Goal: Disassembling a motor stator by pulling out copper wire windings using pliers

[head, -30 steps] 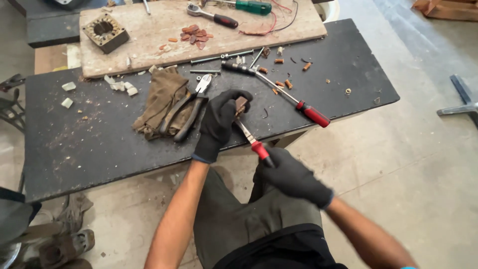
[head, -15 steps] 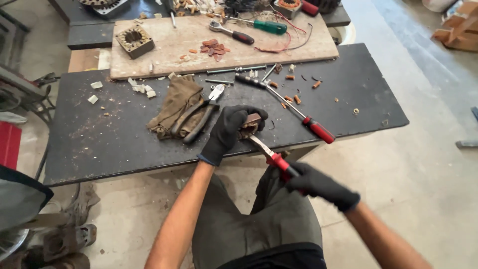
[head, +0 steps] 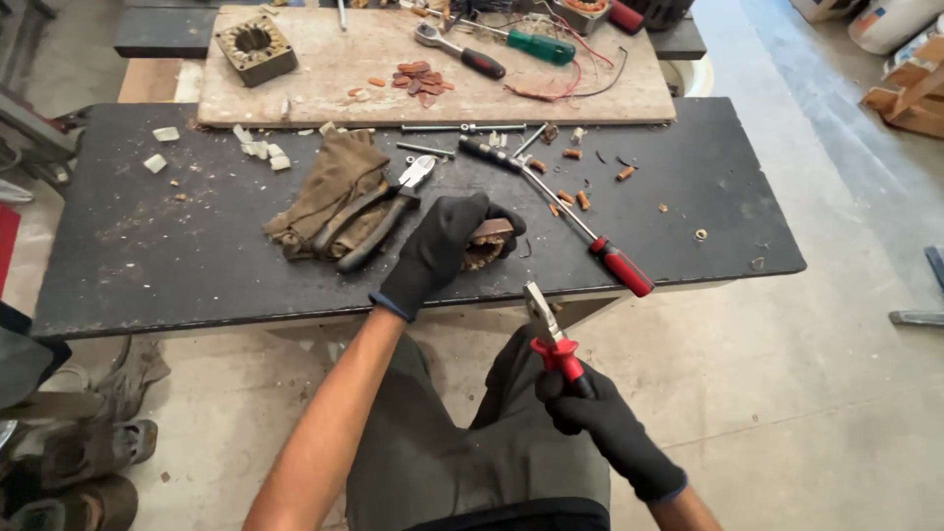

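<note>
A small brownish block with rust-coloured windings (head: 489,243) is held down by the gloved left hand (head: 440,251) close to the near edge of the black table (head: 147,256), the fingers clamped around it. Red-handled pliers (head: 553,339) are gripped in the gloved right hand (head: 580,398), which is raised in front of the table's near edge, well apart from the block; the plier tips are pointed up toward the block, and nothing can be seen between them.

Short copper-coloured offcuts (head: 573,196) are scattered over the table toward its far right part, beside a long red-handled screwdriver (head: 560,208). More reddish scraps (head: 418,81) are piled on the wooden board (head: 629,93) laid along the far edge, where a square metal core (head: 255,46) with an empty round bore is set at the far left corner. A second pair of pliers (head: 388,208) is rested on a folded brown cloth (head: 329,192) just left of the held block.

Judged from these leavings, a good share of the stripping appears done, while material is still seated in the block, so the work is taken to be unfinished.
</note>
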